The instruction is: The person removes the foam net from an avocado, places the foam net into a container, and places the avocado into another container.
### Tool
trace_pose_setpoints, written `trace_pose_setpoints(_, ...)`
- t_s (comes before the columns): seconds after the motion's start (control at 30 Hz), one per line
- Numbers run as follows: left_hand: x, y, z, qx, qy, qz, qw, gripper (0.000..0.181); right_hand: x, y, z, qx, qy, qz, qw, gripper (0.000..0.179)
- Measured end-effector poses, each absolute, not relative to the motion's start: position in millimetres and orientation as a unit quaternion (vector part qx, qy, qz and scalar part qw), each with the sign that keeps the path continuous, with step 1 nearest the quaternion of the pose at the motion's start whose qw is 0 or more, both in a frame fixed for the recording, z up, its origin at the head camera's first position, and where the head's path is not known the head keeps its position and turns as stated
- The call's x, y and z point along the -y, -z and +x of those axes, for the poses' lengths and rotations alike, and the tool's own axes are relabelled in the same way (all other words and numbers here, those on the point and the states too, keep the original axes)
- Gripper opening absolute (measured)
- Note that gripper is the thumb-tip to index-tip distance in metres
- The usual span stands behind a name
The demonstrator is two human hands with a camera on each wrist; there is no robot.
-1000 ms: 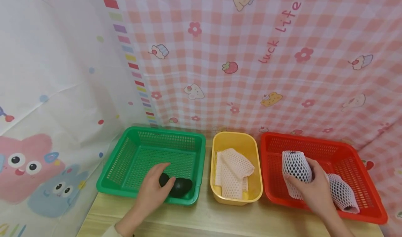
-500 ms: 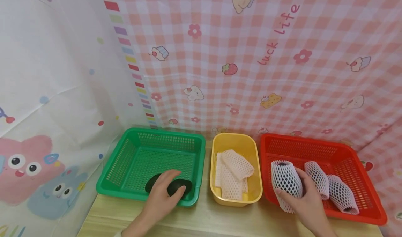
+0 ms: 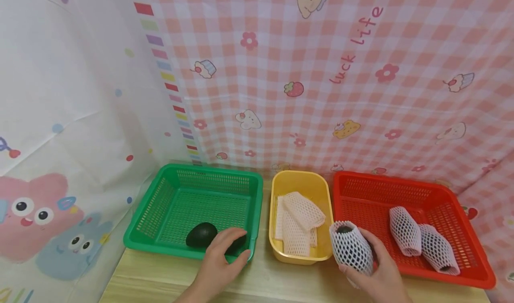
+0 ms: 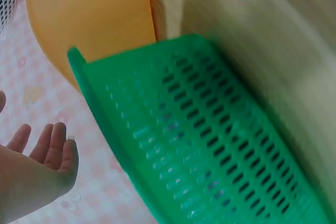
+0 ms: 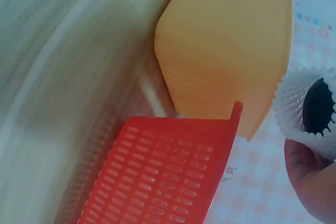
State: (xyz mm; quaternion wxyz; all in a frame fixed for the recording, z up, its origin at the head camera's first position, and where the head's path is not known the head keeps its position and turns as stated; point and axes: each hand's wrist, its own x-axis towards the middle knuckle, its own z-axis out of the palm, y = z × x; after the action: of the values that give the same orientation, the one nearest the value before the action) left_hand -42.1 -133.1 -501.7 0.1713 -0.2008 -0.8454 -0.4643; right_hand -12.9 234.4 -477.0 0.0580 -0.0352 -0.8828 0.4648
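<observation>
My right hand grips an avocado in a white foam net sleeve, tilted, in front of the red basket's near left corner. In the right wrist view the dark end of the avocado shows inside the sleeve. My left hand hovers at the front right edge of the green basket, fingers loosely spread and holding nothing. Behind its fingers a dark avocado is partly hidden; another avocado lies beside it. In the left wrist view the left hand is apart from the basket wall.
A yellow bin stands between the baskets, with several flat foam net sleeves in it. Two sleeved avocados, a left one and a right one, lie in the red basket. A checked cloth hangs behind.
My right hand has carried the sleeved avocado left and toward me, out from over the red basket. My left hand has shifted right, from the left avocado to the right one.
</observation>
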Motion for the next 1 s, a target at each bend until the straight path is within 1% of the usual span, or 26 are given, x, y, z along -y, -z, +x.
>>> trace_pose_setpoints(0.17,124,512,-34,0.820,0.488,-0.233,0.186,0.046,-230,480,-4,0.880,-0.470,-0.002,0.063,0.096)
trace_pose_setpoints(0.43,114,524,-23,0.809,0.495,-0.260,0.183,0.052,-224,485,4,0.894,-0.436,0.069,0.075,0.091)
trace_pose_setpoints(0.53,110,528,-21,0.789,0.510,-0.281,0.195,0.052,-223,491,4,0.892,-0.436,0.105,0.058,0.088)
trace_pose_setpoints(0.63,105,534,-20,0.761,0.530,-0.315,0.204,0.051,-224,501,2,0.883,-0.440,0.161,0.031,0.087)
trace_pose_setpoints(0.73,99,541,-19,0.740,0.540,-0.345,0.203,0.048,-222,512,1,0.878,-0.427,0.215,0.018,0.083)
trace_pose_setpoints(0.9,89,554,-17,0.730,0.536,-0.379,0.190,0.047,-210,533,5,0.895,-0.365,0.256,0.027,0.070)
trace_pose_setpoints(1.0,86,561,-17,0.731,0.533,-0.390,0.173,0.047,-203,546,8,0.897,-0.342,0.277,0.044,0.064)
